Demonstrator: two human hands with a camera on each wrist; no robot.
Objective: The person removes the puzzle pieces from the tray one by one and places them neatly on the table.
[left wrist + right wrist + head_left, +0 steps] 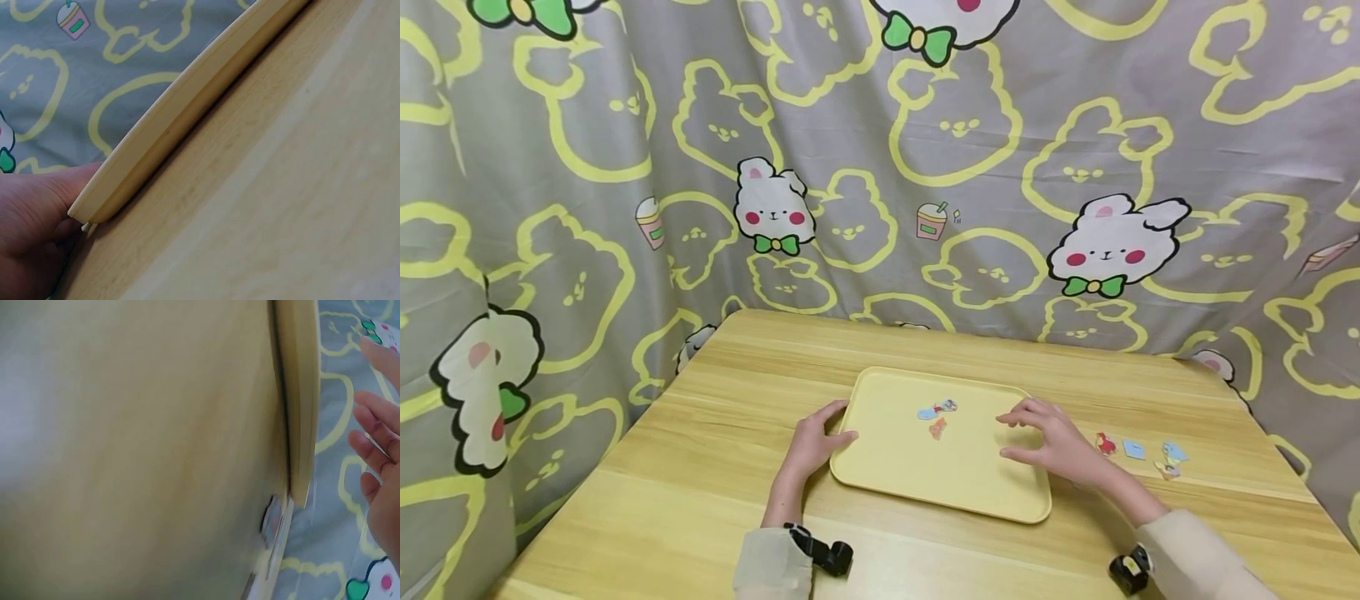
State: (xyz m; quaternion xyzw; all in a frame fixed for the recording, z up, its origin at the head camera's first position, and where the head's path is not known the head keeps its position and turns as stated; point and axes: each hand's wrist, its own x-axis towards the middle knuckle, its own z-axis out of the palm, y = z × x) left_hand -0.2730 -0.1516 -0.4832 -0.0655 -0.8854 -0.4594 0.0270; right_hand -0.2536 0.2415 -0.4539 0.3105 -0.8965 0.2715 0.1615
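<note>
A pale yellow tray point(895, 475) lies on the wooden table. My left hand point(812, 443) holds its left edge, the thumb over the rim and the other fingers along the outside; the left wrist view shows this hand point(31, 219) at the tray's rim point(162, 119). Over the tray's right side hovers my right hand point(1052, 442), fingers spread and nothing between them. The same hand point(381, 437) appears with loosely bent fingers in the right wrist view. Near the tray's middle are small cutouts: a light blue piece point(927, 413), a multicoloured piece point(948, 406) and an orange piece point(937, 428).
Right of the tray, on the table point(700, 467), lie more small pieces: a red one point(1105, 443), a blue one point(1134, 450) and a few overlapping blue and yellow ones point(1172, 454). A patterned grey curtain point(850, 150) hangs behind the table and at both sides.
</note>
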